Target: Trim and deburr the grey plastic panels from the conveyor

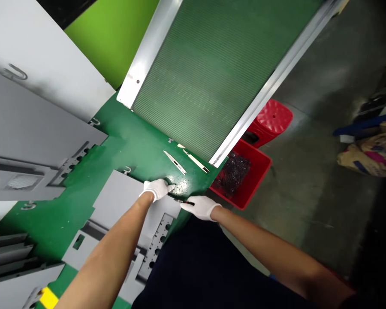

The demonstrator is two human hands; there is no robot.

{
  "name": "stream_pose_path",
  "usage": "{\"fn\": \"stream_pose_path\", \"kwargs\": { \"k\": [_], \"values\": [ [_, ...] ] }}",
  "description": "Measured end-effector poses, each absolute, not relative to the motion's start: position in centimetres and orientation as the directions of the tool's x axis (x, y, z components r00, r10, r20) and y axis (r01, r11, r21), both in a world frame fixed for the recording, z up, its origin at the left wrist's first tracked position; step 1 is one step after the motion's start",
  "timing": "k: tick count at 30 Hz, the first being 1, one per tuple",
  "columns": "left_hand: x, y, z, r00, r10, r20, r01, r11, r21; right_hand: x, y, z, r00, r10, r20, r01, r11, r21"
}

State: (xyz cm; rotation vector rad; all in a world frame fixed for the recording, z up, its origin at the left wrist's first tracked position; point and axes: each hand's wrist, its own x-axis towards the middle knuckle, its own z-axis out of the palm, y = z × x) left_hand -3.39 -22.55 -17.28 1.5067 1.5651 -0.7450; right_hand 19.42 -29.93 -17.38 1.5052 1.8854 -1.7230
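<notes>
Left hand (157,189): fingers flat, empty, on green workbench (131,146).
Right hand (199,207): fingers pinched at black-tipped tool (185,201), hold unclear.
Red crate (257,169): parts (233,174) apparently kept within reach.

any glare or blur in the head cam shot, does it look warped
head view: glare shines on the green tabletop beside the left hand; wide-angle stretching lengthens the left forearm; the floor looks dim; no strong blur shows
</notes>
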Motion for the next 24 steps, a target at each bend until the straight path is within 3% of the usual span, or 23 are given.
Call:
{"fn": "stream_pose_path", "kwargs": {
  "k": [5,24],
  "values": [
    [-4.2,-22.8,-16.4,0.161,0.503,-0.849,0.961,0.115,0.25,17.8,-29.0,-17.5,-0.475,0.537,-0.697,0.775,-0.12,-0.62],
    [-4.4,-23.9,-16.5,0.191,0.506,-0.841,0.947,0.131,0.294,16.9,-28.7,-18.6,-0.527,0.501,-0.687,0.819,0.084,-0.568]
  ]
}}
